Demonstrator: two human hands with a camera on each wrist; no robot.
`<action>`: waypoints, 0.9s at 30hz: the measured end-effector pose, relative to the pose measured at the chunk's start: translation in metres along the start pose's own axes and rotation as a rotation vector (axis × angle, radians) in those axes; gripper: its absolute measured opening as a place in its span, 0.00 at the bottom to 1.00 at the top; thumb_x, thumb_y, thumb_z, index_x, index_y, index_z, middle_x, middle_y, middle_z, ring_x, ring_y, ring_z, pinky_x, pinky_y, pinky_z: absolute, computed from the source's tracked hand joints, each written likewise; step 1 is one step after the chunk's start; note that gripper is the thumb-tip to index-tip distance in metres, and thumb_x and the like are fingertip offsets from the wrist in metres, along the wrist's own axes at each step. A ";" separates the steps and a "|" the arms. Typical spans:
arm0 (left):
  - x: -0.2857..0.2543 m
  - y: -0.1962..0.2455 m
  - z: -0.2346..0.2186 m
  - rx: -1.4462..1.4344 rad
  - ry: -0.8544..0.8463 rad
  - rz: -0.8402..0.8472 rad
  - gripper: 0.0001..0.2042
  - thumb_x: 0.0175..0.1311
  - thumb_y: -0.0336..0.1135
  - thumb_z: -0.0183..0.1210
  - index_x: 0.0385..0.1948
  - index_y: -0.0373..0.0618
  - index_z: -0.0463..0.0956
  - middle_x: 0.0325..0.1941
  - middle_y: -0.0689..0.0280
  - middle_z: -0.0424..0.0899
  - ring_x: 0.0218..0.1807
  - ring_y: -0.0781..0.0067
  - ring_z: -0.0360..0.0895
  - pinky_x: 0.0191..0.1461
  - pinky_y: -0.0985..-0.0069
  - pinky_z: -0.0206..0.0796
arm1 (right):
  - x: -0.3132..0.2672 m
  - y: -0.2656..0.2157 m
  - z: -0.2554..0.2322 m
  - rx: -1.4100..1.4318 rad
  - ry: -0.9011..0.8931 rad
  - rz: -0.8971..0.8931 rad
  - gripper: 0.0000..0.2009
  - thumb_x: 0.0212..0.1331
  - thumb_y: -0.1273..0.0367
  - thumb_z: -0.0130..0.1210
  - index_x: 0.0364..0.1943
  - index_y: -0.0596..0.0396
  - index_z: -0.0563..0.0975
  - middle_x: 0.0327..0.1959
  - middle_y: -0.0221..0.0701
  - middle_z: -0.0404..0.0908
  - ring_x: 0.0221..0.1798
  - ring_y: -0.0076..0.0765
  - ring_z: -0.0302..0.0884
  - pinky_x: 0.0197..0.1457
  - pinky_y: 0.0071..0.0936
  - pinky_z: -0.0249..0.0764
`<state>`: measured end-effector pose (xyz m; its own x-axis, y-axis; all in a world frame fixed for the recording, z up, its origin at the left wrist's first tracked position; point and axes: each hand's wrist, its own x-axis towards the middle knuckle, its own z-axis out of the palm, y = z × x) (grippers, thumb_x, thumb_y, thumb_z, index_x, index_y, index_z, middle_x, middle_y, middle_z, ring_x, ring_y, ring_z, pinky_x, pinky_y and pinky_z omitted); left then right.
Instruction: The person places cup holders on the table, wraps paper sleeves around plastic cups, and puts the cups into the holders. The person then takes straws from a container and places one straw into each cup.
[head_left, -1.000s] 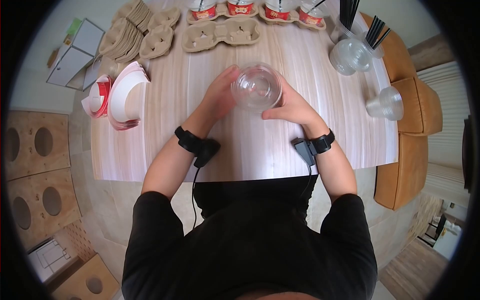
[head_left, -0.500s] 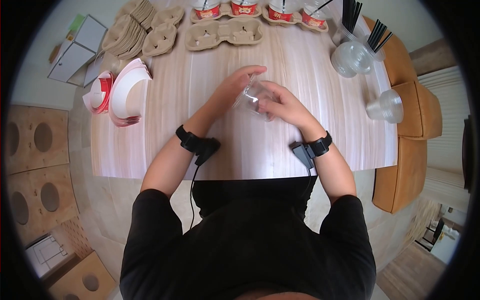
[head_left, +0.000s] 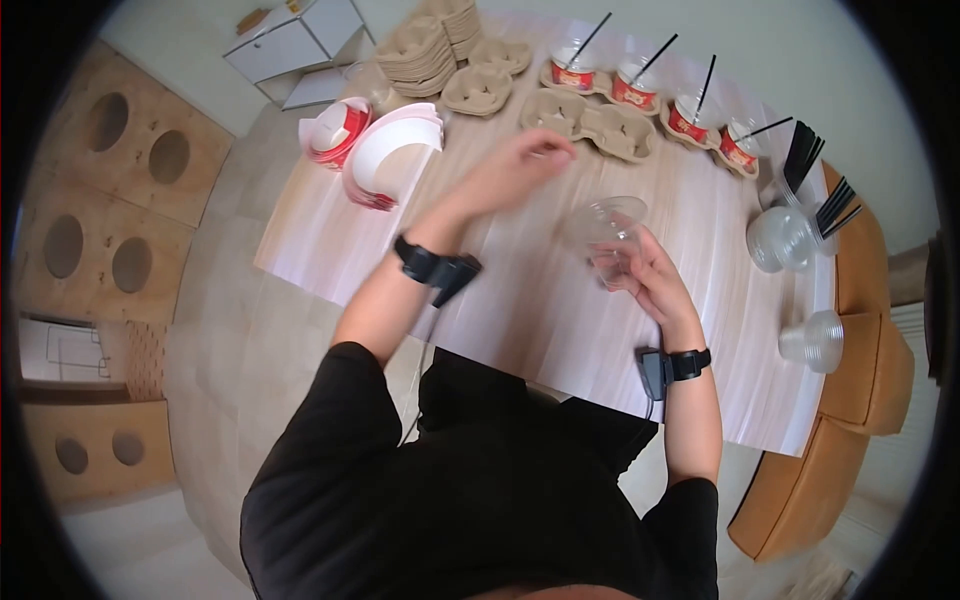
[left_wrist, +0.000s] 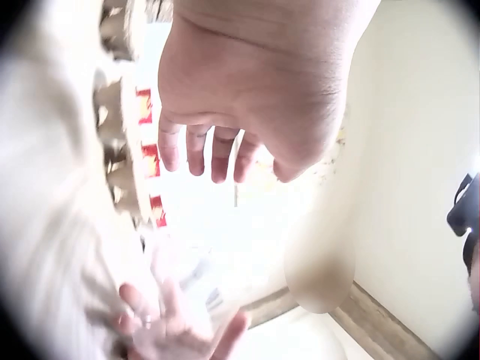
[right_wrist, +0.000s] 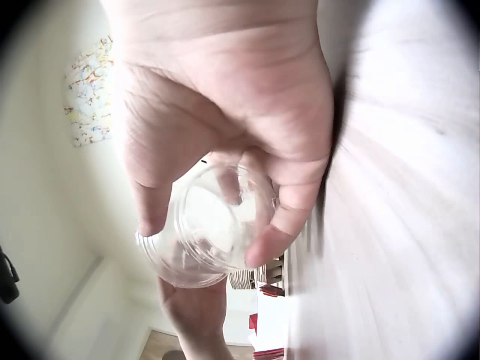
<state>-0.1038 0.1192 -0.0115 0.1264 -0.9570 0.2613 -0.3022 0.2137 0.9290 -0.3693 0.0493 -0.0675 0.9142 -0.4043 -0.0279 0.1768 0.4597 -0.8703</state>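
A clear plastic cup (head_left: 608, 228) is gripped in my right hand (head_left: 655, 280), above the table, its wide rim tilted up and to the left. In the right wrist view, the thumb and fingers of my right hand (right_wrist: 225, 97) curl around the cup (right_wrist: 202, 225). My left hand (head_left: 512, 172) is apart from the cup, blurred, between it and the pink-and-white paper sleeves (head_left: 385, 150). Nothing is in my left hand (left_wrist: 247, 90) in the left wrist view, where its fingers hang loosely bent.
Cardboard carriers (head_left: 620, 133) lie along the back, some holding cups with red bands (head_left: 688, 120) and black straws. A tall carrier stack (head_left: 415, 55) stands back left. At the right are clear lids (head_left: 780, 240), black straws (head_left: 835, 207) and nested clear cups (head_left: 815, 342).
My left hand has let go of the cup and moved away to the left. My right hand keeps the cup, now tilted differently. The head view has turned, so the table appears rotated.
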 end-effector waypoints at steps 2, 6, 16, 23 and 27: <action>-0.014 0.011 -0.058 0.373 0.090 -0.050 0.11 0.61 0.37 0.57 0.39 0.41 0.77 0.35 0.65 0.82 0.39 0.74 0.77 0.43 0.72 0.70 | 0.001 0.000 0.001 -0.018 -0.009 -0.020 0.36 0.59 0.59 0.60 0.68 0.52 0.56 0.53 0.39 0.75 0.52 0.36 0.76 0.43 0.26 0.76; -0.050 0.014 -0.152 1.316 0.199 -0.448 0.16 0.58 0.44 0.57 0.35 0.39 0.79 0.34 0.54 0.84 0.38 0.53 0.81 0.42 0.61 0.73 | 0.001 0.001 0.002 -0.048 -0.022 0.003 0.38 0.58 0.60 0.61 0.70 0.51 0.54 0.54 0.36 0.74 0.55 0.36 0.74 0.46 0.27 0.75; -0.077 -0.023 -0.206 1.482 0.124 -0.688 0.17 0.60 0.45 0.56 0.42 0.41 0.77 0.39 0.50 0.83 0.42 0.49 0.80 0.46 0.57 0.71 | -0.001 -0.001 0.003 -0.086 -0.043 0.016 0.39 0.57 0.60 0.62 0.70 0.52 0.54 0.55 0.34 0.74 0.55 0.33 0.74 0.49 0.28 0.74; -0.072 -0.007 -0.209 1.499 0.194 -0.640 0.13 0.61 0.42 0.54 0.37 0.44 0.80 0.38 0.53 0.83 0.41 0.50 0.80 0.45 0.57 0.72 | -0.003 -0.003 0.004 -0.116 -0.080 0.004 0.40 0.56 0.58 0.63 0.70 0.52 0.55 0.58 0.34 0.73 0.56 0.33 0.73 0.53 0.30 0.71; -0.066 0.024 -0.189 1.422 0.280 -0.477 0.13 0.61 0.42 0.52 0.31 0.42 0.81 0.31 0.53 0.83 0.36 0.52 0.80 0.41 0.60 0.72 | -0.002 0.000 0.006 -0.089 -0.104 -0.037 0.39 0.54 0.65 0.64 0.69 0.52 0.56 0.59 0.35 0.72 0.58 0.34 0.72 0.56 0.30 0.69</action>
<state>0.0594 0.2252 0.0432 0.5915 -0.7781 0.2112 -0.7912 -0.6106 -0.0338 -0.3690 0.0547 -0.0640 0.9413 -0.3334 0.0524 0.1826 0.3724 -0.9100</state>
